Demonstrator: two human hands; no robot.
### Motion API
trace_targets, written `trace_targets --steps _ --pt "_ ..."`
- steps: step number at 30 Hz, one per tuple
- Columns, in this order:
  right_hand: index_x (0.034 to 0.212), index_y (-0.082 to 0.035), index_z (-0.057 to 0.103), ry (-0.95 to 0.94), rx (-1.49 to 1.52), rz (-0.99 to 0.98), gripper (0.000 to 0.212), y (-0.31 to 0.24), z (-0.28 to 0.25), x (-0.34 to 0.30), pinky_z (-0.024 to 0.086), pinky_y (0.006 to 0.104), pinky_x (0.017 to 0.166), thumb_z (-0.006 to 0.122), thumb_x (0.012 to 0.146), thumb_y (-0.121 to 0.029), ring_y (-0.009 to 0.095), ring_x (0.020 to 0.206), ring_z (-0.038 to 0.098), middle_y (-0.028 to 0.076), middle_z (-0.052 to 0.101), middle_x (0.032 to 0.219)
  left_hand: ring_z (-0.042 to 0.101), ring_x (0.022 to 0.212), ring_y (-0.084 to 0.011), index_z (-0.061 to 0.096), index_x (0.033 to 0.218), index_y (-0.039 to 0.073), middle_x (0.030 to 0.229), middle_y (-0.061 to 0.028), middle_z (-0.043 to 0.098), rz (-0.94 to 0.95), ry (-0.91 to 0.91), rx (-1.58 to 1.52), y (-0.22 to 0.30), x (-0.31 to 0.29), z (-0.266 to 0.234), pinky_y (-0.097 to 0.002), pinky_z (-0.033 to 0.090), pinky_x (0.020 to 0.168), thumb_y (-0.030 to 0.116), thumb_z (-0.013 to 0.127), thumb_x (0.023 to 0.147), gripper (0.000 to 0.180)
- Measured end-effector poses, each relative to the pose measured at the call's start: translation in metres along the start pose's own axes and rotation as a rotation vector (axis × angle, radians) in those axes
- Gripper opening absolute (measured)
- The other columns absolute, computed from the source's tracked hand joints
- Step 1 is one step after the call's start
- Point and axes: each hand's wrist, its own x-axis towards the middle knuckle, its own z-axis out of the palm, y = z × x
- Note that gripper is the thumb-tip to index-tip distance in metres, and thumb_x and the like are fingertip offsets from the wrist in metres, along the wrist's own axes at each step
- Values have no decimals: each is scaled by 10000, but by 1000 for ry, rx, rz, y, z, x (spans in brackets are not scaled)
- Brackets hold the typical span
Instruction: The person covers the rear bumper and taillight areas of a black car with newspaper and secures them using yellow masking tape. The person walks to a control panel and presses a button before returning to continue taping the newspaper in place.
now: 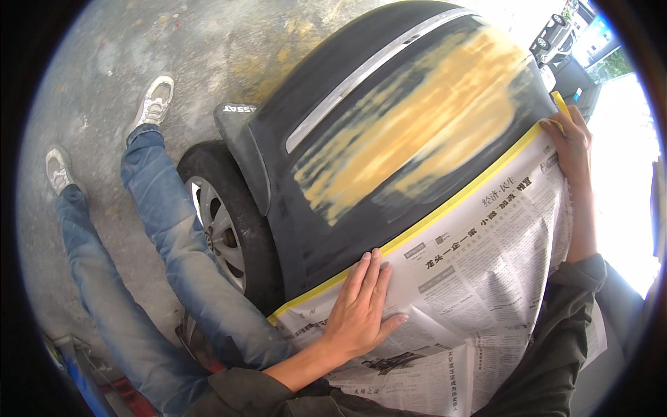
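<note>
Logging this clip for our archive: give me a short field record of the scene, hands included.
setting: outdoors, concrete floor
car panel: dark, sanded, yellow filler patch
newspaper: covers panel's lower part, edged with yellow tape
left hand: flat on newspaper by tape
right hand: pressing tape at far end
wheel: left of panel

You are over a stained grey concrete floor (pixel 104 76), mottled with yellowish patches near the car's rear wheel (pixel 219 226). Beyond the car, well away from that wheel, hard daylight washes the open yard, where a parked vehicle (pixel 552 31) stands.
</note>
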Motion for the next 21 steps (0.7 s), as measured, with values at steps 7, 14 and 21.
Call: trace_targets --steps 7,14,21 --pt "955 -34 692 68 -7 19 154 1 -2 -7 515 334 711 772 846 -107 219 763 629 83 601 917 216 1480 -483 374 1448 -153 1580 -367 223 -31 -45 25 7 14 -3 -535 204 1210 571 508 978 873" --pt "943 -39 694 67 20 31 136 1 -1 -9 517 333 698 768 852 -109 213 765 630 71 603 921 253 1459 -462 427 1413 -153 1546 -359 292 -21 -10 58 8 20 -4 -545 262 1197 573 511 977 851" --pt "940 -50 709 39 15 -5 133 1 4 4 515 343 681 772 854 -129 206 737 623 66 591 892 227 1472 -484 388 1433 -165 1568 -374 247 -6 -16 11 7 26 1 -547 226 1196 587 454 998 872"
